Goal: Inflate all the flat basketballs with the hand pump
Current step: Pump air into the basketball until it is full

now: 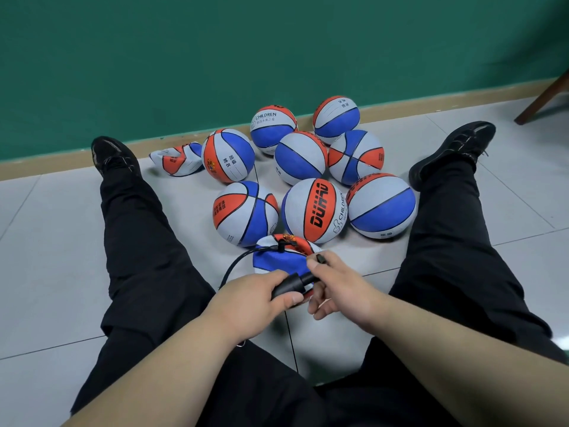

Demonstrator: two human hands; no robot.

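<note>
Far beyond the left hand and off to its left, one black shoe (114,154) rests by the baseboard. Just right of it lies one fully flat basketball (177,160), crumpled into folds on the tiled floor (46,241).

The left hand (252,300) has its fingers and thumb wrapped round the black barrel of the single hand pump (288,286). One thin black hose (234,266) loops out just beyond this hand and curves up to the top of a second, limp basketball (277,261). That ball lies directly beyond both hands, partly hidden by them, and its blue panel sags.

The right hand (341,288) meets the pump from the other side. Its fingers are curled over the pump's handle (320,259), whose black end sticks out past the forefinger.

Beyond both hands, eight round, inflated balls (314,209) sit in a cluster that reaches towards the green wall. Two are nearest the limp ball, one lies to the right of those two, and five more are farther back. All are red, white and blue. That makes ten balls in all: eight full, one limp, one flat.

Far beyond the right hand and to its right is the other black shoe (452,149). At the far right edge stands one brown chair leg (542,100).
</note>
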